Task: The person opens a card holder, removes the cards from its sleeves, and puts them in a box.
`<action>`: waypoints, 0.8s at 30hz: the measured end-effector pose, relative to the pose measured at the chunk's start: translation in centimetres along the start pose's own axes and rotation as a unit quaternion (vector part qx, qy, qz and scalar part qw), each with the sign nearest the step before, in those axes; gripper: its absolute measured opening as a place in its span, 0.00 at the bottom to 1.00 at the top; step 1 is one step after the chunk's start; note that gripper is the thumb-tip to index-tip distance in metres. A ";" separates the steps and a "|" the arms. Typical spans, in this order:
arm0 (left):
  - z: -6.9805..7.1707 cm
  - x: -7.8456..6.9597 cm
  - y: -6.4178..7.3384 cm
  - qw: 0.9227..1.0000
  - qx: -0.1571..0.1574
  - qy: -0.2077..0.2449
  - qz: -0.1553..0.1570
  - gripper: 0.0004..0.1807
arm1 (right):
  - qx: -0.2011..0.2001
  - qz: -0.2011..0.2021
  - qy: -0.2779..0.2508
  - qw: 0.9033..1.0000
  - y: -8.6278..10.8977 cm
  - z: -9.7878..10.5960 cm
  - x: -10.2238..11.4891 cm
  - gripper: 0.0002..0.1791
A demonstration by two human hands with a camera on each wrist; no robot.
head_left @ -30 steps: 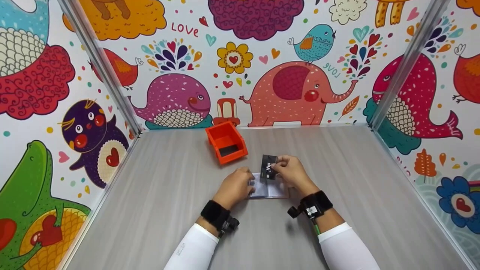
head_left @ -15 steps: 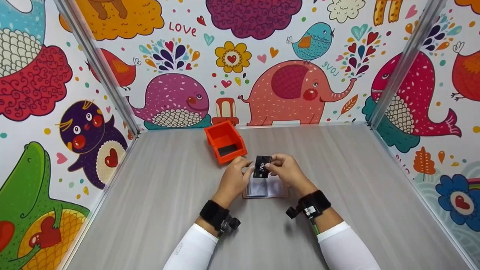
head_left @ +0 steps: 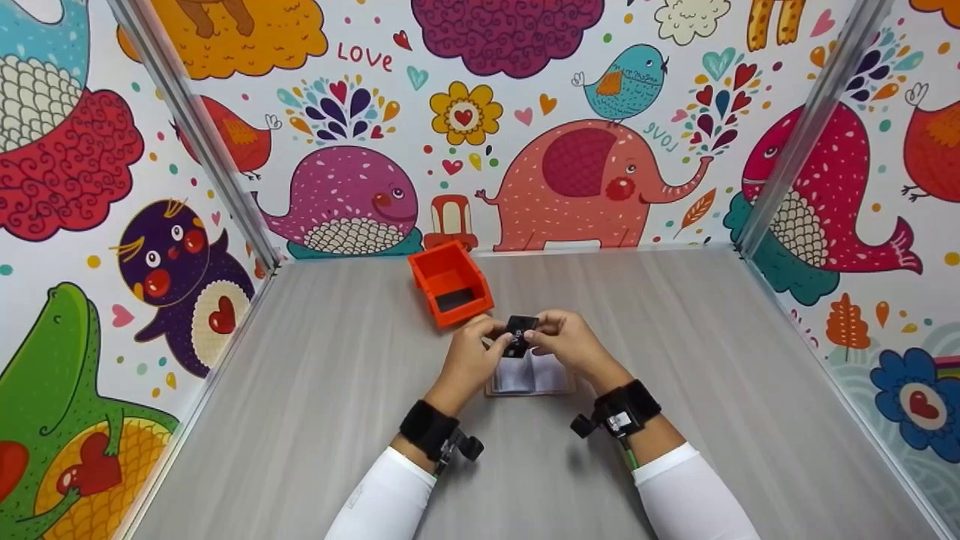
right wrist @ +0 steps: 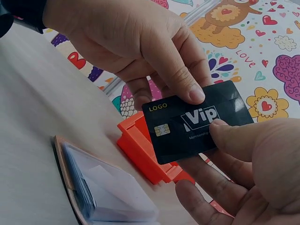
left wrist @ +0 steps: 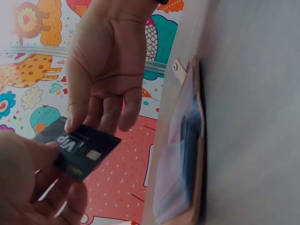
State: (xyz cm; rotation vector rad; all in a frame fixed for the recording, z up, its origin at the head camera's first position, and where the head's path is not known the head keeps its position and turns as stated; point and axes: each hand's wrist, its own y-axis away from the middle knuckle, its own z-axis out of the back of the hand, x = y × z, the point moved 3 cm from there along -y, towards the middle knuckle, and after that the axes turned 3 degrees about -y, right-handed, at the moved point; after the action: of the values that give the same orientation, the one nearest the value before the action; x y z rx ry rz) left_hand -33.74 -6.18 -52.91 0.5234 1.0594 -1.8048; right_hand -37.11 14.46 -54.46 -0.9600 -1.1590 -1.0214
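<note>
A black membership card (head_left: 519, 324) printed "Vip", with a gold chip, is held up in front of me. My left hand (head_left: 466, 360) pinches one end between thumb and fingers. At the other end, my right hand (head_left: 579, 346) grips it, thumb on the printed face. Both thumbs press the card (right wrist: 180, 133) in the right wrist view. Below the hands a card holder (head_left: 525, 382) lies spread on the table, its clear sleeves showing. The left wrist view gives its brown cover (left wrist: 200, 117) edge-on, with a snap strap (left wrist: 179, 70); one dark item sits among the sleeves.
An orange bin (head_left: 427, 270) stands behind the left hand, with something flat and dark (head_left: 455, 300) on its floor. Patterned panels (head_left: 360, 195) close off the back and sides of the grey table (head_left: 315, 420).
The left hand has left the card holder and risen to take the card's left end. The right hand has brought the card slightly left, and it now tilts between both hands.
</note>
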 end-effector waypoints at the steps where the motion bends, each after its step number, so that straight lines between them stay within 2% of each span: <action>1: 0.0 0.0 0.0 1.000 0.002 0.001 0.003 0.07 | 0.001 0.001 0.002 1.000 0.0 0.0 0.0 0.06; 11: 0.1 -0.2 0.1 1.000 0.006 -0.005 0.000 0.06 | 0.005 0.007 0.026 1.000 0.0 0.0 -0.1 0.06; 15: 0.4 -0.2 0.1 1.000 0.004 -0.011 0.003 0.06 | -0.005 0.014 0.075 0.997 0.1 0.1 0.0 0.05; 17: 0.6 -0.3 0.1 1.000 0.000 -0.013 0.003 0.06 | -0.009 0.024 0.117 0.993 0.1 0.1 0.2 0.05; 20: 0.9 -0.3 0.0 1.000 -0.008 -0.017 -0.002 0.07 | -0.003 0.039 0.186 0.982 0.2 0.1 0.4 0.06; 24: 1.3 -0.2 -0.1 0.999 -0.030 -0.038 -0.016 0.07 | 0.037 0.054 0.269 0.961 0.5 0.2 0.6 0.08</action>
State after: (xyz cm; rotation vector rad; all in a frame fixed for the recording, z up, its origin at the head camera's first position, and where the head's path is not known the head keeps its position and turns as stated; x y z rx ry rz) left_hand -33.59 -7.11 -52.03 0.4013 1.0721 -1.8013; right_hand -36.63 14.67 -53.87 -0.6207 -0.6784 -1.0574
